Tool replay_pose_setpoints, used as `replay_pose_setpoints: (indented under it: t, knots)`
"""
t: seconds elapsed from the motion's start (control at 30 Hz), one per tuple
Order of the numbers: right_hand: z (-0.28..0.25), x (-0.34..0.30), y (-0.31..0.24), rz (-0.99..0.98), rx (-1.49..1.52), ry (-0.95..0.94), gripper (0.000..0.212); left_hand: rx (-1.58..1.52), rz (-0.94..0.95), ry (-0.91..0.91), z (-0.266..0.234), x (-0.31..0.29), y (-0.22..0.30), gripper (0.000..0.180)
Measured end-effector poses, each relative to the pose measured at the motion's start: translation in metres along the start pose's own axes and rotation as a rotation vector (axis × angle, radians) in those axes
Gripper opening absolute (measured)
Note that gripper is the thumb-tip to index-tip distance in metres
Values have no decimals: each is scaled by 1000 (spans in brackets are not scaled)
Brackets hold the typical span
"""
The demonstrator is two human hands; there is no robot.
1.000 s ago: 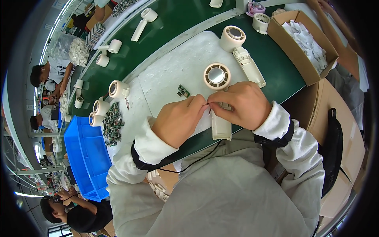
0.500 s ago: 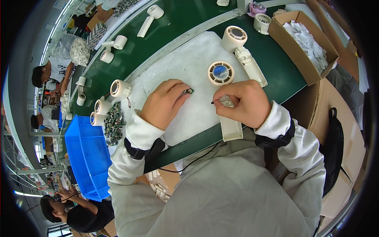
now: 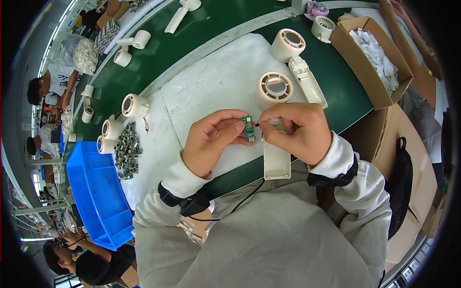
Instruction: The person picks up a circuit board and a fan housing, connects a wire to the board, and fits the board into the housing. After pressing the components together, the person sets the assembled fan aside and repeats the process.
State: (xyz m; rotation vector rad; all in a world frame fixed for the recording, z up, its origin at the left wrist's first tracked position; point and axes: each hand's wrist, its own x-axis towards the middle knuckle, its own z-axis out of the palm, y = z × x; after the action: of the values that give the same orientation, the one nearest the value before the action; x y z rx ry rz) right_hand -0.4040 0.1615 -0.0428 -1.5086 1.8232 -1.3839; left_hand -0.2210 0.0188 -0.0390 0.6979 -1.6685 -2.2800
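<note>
Two hands of yours meet over the near part of the white foam sheet. Your left hand grips a small green circuit board between thumb and fingers, holding it raised in front of you with its long side roughly upright. Your right hand has thumb and forefinger pinched on a small dark wire end, which points at the board's right edge; whether the two touch, you cannot tell from this view. Under your right hand lies an open cream handle shell, partly covered by your fingers, and just beyond it sits a round fan head with a shiny centre disc. Farther off, a second fan head rests against another opened handle. On your left, a heap of circuit boards sits near three fan heads, beside a blue divided tray. At your far right, a cardboard box contains white pieces.
</note>
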Motion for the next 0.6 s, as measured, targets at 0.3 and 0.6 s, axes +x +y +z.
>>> replay_pose_setpoints:
  t: [0.3, 0.6]
  knots:
    - [3, 1, -1, -71, -73, 1, 15, -78, 32, -59, -2, 2, -4, 30]
    - [3, 1, -1, -65, -95, -37, 16, -53, 67, -40, 2, -3, -3, 30]
